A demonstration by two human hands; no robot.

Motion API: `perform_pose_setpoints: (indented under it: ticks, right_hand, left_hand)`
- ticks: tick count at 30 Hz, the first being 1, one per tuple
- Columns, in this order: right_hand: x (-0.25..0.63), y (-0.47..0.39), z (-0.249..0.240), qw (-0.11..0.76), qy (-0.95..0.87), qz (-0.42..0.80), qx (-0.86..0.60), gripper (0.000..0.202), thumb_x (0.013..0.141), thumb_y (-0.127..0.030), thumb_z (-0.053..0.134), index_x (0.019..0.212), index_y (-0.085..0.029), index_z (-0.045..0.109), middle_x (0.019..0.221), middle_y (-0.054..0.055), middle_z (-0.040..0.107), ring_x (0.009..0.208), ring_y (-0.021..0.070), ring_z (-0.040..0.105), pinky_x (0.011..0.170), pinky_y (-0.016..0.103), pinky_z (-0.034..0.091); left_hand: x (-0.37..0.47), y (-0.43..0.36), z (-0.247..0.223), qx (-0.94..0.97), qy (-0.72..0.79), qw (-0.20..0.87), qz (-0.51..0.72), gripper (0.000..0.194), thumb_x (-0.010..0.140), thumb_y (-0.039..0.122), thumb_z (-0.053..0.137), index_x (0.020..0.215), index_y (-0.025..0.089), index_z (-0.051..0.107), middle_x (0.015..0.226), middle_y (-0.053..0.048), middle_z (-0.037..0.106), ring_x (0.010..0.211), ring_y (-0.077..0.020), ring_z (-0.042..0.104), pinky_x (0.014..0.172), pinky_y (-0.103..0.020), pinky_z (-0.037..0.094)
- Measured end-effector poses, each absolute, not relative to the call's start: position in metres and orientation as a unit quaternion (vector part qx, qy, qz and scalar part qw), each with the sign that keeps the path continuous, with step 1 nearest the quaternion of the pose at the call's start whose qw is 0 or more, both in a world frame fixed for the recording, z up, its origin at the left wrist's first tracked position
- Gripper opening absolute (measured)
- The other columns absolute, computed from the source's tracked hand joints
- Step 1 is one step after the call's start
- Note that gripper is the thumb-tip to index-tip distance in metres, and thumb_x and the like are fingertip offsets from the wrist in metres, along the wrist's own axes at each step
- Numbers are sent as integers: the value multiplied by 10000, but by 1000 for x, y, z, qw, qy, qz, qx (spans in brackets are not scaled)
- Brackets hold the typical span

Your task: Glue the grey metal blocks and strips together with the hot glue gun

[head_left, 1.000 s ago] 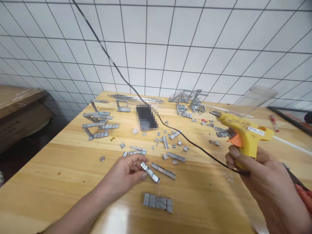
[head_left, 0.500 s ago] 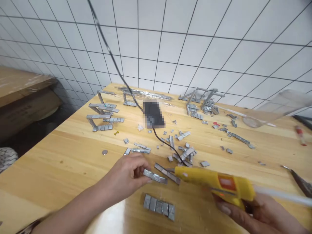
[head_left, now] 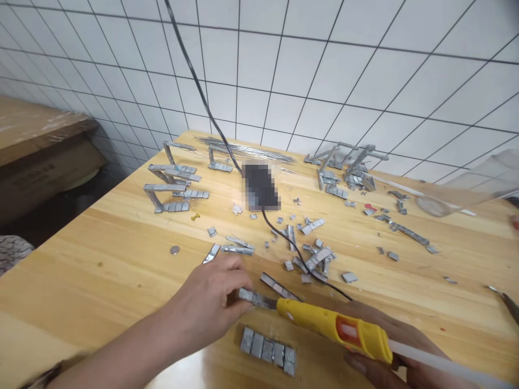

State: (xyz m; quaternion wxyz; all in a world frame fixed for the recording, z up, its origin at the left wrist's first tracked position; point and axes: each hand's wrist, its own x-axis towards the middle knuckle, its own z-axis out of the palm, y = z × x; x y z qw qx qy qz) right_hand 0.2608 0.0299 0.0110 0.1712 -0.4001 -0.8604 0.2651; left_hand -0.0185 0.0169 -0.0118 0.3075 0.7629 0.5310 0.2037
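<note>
Between its thumb and fingers, my left hand [head_left: 214,292] pinches a narrow silver strip [head_left: 253,298] that points right. My right hand [head_left: 389,346] is wrapped round a yellow glue gun [head_left: 332,327] with a white glue stick in its rear end. The gun's nozzle is at the right end of the held strip; whether they touch cannot be made out. A panel of several silver blocks [head_left: 267,350] lies on the table just below. Another silver strip [head_left: 279,286] lies behind the held one.
Small silver pieces [head_left: 318,259] lie scattered mid-table. Silver frames stand at back left [head_left: 166,189] and back right [head_left: 357,170]. A black cable [head_left: 198,86] runs to a blurred dark object [head_left: 261,186]. Clear plastic [head_left: 466,183] and a metal tool [head_left: 506,302] are at right.
The glue gun has moved left and down, bringing its nozzle to the strip in my left hand. My left hand keeps its pinch. The view has shifted slightly.
</note>
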Motion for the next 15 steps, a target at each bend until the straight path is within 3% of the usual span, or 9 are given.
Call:
perform_pose_setpoints:
  ticks: [6,15]
  right_hand:
    - [253,26,10,186,-850,275,-409,329,792,-314,602,1116,-326,660,1027,31,741,859,276,714,703,313,609]
    - [250,28,7,158,-844,302,-414,396,788,-300,608,1183,-309,640,1041,26,745,906,280,708,722,294,613]
  left_hand:
    - [-19,18,-9,757,528,322,210,178,742,110,593,807,236,700,785,-26,587,777,-194,550,677,-280,421]
    - [-28,17,-6,776,516,318,178,232,730,36,507,788,204,655,759,-8,574,724,-162,546,634,-247,393]
